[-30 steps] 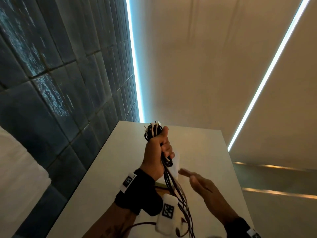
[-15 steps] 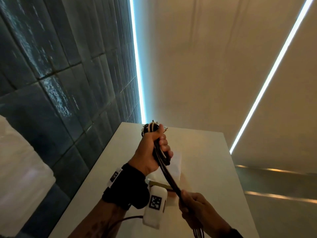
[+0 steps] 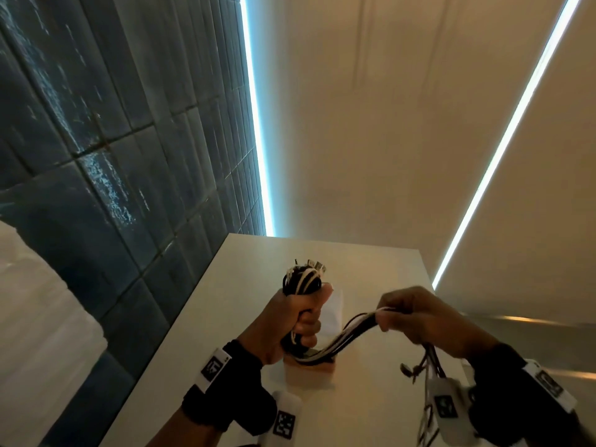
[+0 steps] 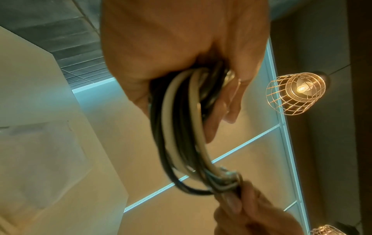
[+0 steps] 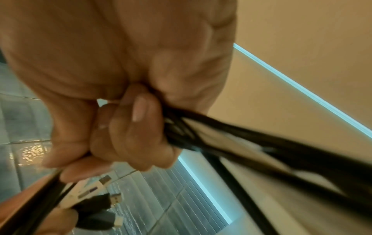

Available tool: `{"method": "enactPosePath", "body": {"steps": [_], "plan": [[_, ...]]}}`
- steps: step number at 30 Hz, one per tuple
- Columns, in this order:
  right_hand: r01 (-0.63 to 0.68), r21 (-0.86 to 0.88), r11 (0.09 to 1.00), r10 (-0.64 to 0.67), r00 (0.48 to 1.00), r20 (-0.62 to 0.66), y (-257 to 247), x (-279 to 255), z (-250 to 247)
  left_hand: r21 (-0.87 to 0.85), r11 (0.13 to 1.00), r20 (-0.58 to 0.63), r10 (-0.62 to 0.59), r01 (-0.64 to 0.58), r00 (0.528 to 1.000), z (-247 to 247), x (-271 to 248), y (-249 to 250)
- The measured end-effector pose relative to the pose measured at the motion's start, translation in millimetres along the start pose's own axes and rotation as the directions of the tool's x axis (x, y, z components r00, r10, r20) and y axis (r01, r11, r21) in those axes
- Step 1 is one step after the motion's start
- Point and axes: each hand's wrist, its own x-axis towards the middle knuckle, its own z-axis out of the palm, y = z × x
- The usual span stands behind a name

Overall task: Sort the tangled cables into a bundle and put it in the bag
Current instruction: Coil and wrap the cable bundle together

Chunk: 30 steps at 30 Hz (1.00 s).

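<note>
Cables [image 3: 335,343] blurred past our right hand [image 3: 429,321], ends cut off below, both fists curled tight round them, our left hand [image 3: 290,321] gripping their looped top above the table [image 3: 380,272].

The bundle of thin black and white cables [image 3: 304,280] stood upright above the pale table, its looped top and small metal plugs pointing up at the far end. From its lower end the strands swept right in a sagging arc, their loose tails dangling at near right.
</note>
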Motion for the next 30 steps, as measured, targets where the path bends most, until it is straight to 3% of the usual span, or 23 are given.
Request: {"method": "enactPosePath", "body": {"steps": [8, 15, 20, 25, 30], "plan": [[-0.043, -0.141, 0.989, 0.047, 0.999, 0.021, -18, 28, 3, 0.189, 0.978, 0.092, 0.073, -0.089, 0.993, 0, -7, -23], [-0.019, -0.234, 0.972, 0.030, 0.999, 0.040, -31, 43, 4, 0.318, 0.947, 0.065, 0.020, -0.040, 0.998, 5, 3, -27], [-0.015, -0.230, 0.973, 0.025, 0.999, 0.037, -40, 51, -5, 0.358, 0.931, 0.052, 0.062, -0.077, 0.997, 6, 5, -15], [-0.019, -0.202, 0.979, 0.030, 0.998, 0.052, -45, 55, -10, 0.308, 0.939, 0.174, 0.101, -0.152, 0.979, 9, 5, -7], [-0.010, -0.181, 0.984, 0.019, 0.999, 0.046, -40, 59, -14, -0.018, 1.000, 0.293, 0.007, -0.002, 0.956, 15, 5, -12]]}}
